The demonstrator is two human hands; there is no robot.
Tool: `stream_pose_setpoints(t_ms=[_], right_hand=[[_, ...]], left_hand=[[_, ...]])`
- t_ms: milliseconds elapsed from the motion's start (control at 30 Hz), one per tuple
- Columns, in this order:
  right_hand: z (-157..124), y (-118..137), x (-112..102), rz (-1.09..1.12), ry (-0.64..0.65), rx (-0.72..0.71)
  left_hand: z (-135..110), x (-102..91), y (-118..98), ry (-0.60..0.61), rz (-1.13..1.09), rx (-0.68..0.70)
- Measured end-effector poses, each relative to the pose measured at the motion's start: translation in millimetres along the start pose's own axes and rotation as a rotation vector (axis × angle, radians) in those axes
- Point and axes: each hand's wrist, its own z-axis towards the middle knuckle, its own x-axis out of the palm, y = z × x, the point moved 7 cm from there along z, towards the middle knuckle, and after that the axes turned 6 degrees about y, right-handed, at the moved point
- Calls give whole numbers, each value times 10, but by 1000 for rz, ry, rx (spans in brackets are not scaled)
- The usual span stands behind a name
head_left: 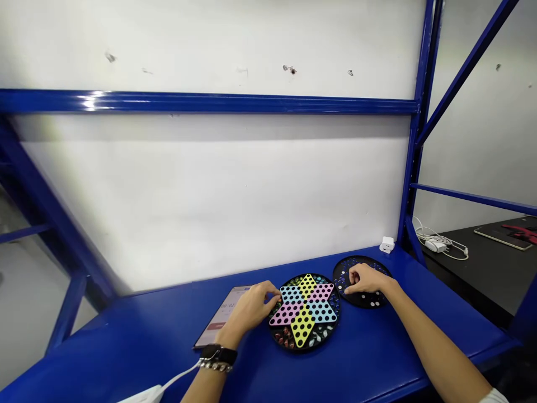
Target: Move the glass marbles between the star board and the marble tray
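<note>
A round Chinese checkers board (307, 313) lies on the blue shelf, its star in yellow, pink and light blue. Marbles of several colours sit in the pockets around the star. My left hand (254, 305) is at the board's left rim, thumb and fingertips closed together over the marbles there; what they pinch is too small to name. Over a round black tray (364, 302) with blue and white pieces, my right hand (366, 278) is closed, fingers curled down to the tray. Its fingertips are partly hidden, and I cannot make out anything in them.
A phone (220, 319) showing a timer lies under and behind my left wrist. A white cable (180, 376) runs by that wrist to a white block (145, 394). A white charger (386, 244) stands at the back right, near the blue frame post (413, 168).
</note>
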Motion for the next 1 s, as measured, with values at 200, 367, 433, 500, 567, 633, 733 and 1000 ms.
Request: stream_pose_setpoints(t_ms=[200, 367, 433, 500, 567, 633, 733, 1000], right_hand=[[-54, 125, 127, 13, 211, -16], [-127, 215, 121, -60, 278, -13], [-124, 193, 110, -93, 239, 36], [-120, 173, 96, -110, 194, 68], [-122, 186, 13, -152, 73, 53], [-146, 250, -133, -194, -107, -5], [-261, 394, -422, -154, -442, -104], [-614, 298, -806, 486, -1173, -120]], left_hand=[[-32, -94, -71, -48, -37, 12], [-41, -78, -105, -30, -57, 11], [-41, -78, -102, -31, -58, 13], [-40, -84, -100, -33, -58, 15], [-40, -88, -104, -33, -61, 21], [-41, -86, -111, -33, -68, 28], [-47, -83, -125, -40, -82, 40], [-47, -84, -126, -85, -163, 36]])
